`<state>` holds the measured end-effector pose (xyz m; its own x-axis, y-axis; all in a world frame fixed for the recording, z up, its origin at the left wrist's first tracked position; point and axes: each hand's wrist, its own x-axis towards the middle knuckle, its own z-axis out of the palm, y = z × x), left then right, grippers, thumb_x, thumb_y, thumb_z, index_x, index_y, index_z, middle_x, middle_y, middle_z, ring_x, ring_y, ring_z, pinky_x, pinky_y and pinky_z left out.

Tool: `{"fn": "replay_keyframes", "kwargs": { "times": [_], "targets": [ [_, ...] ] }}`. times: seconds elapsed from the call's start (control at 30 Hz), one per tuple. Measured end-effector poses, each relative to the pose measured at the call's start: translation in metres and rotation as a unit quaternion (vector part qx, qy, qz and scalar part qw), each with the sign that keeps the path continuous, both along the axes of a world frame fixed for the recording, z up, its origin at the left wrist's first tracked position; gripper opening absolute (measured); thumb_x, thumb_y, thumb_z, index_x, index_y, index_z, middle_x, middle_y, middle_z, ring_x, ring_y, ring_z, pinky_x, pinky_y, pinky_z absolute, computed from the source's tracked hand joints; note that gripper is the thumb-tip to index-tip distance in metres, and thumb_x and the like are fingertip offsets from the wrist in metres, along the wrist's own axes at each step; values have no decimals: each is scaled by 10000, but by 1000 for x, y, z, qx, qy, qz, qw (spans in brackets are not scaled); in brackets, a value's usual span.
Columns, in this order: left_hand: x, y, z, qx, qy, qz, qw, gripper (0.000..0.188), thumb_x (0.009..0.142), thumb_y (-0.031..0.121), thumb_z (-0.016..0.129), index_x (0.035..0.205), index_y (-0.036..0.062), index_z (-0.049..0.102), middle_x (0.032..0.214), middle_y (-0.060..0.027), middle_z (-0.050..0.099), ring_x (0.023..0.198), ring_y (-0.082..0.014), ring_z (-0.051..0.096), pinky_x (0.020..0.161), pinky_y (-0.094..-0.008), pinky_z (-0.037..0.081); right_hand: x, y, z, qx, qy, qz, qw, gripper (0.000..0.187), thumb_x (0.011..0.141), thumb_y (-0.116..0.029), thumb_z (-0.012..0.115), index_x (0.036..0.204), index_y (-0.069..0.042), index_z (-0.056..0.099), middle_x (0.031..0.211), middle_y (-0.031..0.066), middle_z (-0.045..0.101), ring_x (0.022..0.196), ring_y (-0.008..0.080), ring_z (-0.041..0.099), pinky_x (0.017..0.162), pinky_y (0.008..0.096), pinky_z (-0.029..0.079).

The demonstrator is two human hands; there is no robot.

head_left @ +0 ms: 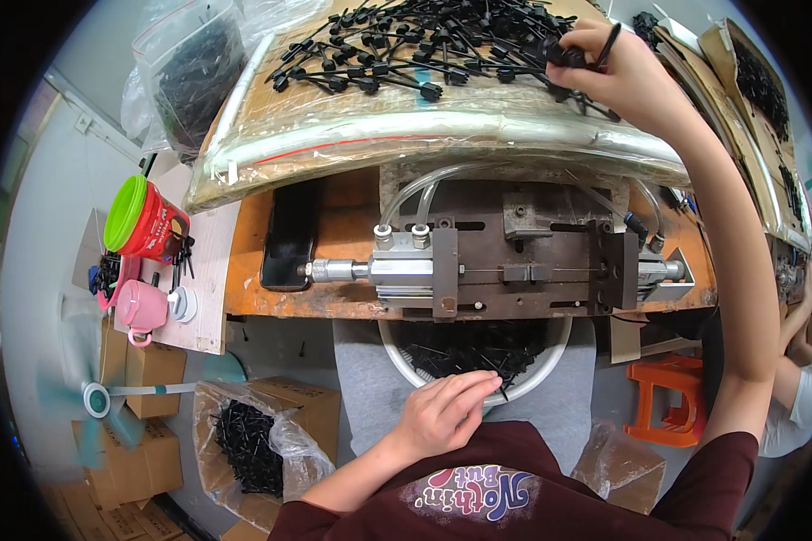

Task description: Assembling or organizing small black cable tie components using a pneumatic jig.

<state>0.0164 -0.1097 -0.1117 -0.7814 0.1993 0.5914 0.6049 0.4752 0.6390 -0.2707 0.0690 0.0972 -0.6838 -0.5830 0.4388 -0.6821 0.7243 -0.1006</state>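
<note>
My right hand [618, 68] reaches to the far right of the raised cardboard tray, its fingers closed round black rod-like parts with knobbed heads [572, 56]. A pile of similar black parts [424, 50] is spread over that tray. Down by my lap, my left hand [442, 410] rests at the near rim of a white bowl [386, 347], fingers pressed together. The bowl holds many thin black pieces [460, 347]. One dark stick shows at the left fingertips; whether they grip it is hidden. Between the hands stands a metal clamping fixture [525, 272] with a small block at its middle.
Clear air tubes [415, 191] run to the fixture's cylinders. Left are a red tub with green rim [158, 225], a pink cup [142, 305] and a fan [96, 399]. Bagged black parts [248, 446], an orange stool [663, 397] and another person's arm [796, 325] are around.
</note>
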Motion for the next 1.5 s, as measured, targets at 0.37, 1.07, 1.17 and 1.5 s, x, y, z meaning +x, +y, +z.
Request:
{"fn": "replay_keyframes", "kwargs": {
  "times": [0.37, 1.07, 1.17, 1.5],
  "targets": [
    [-36, 1, 70, 88, 70, -9, 994, 385, 768, -106, 636, 1140, -27, 579, 1085, -200, 652, 805, -223, 659, 712, -296, 526, 24, 21, -12, -266, -62, 50, 961, 194, 943, -226, 650, 1028, -63, 711, 765, -36, 593, 668, 18, 471, 597, 205, 354],
    [-53, 0, 91, 87, -71, -59, 992, 398, 694, 65, 809, 1068, -15, 701, 1051, -147, 676, 944, -258, 662, 834, -335, 532, 194, 24, -129, -272, -79, 147, 948, 320, 718, 53, 707, 1037, 31, 700, 989, 114, 544, 672, 186, 602, 544, 280, 493],
    [-58, -1, 86, 63, -70, -50, 994, 339, 778, -40, 697, 1117, -27, 687, 1142, -175, 669, 1016, -287, 665, 873, -332, 529, 204, 20, -122, -493, -399, 104, 766, 160, 824, 95, 673, 960, 15, 695, 956, 93, 553, 658, 115, 621, 509, 219, 508],
    [-50, -5, 95, 135, -141, -142, 970, 318, 618, -32, 776, 934, -3, 750, 913, -150, 723, 803, -241, 703, 685, -306, 558, 215, 32, -127, -637, -633, 99, 428, 167, 877, -29, 650, 980, 91, 597, 839, 157, 584, 526, 184, 622, 445, 277, 517]
  ]
}}
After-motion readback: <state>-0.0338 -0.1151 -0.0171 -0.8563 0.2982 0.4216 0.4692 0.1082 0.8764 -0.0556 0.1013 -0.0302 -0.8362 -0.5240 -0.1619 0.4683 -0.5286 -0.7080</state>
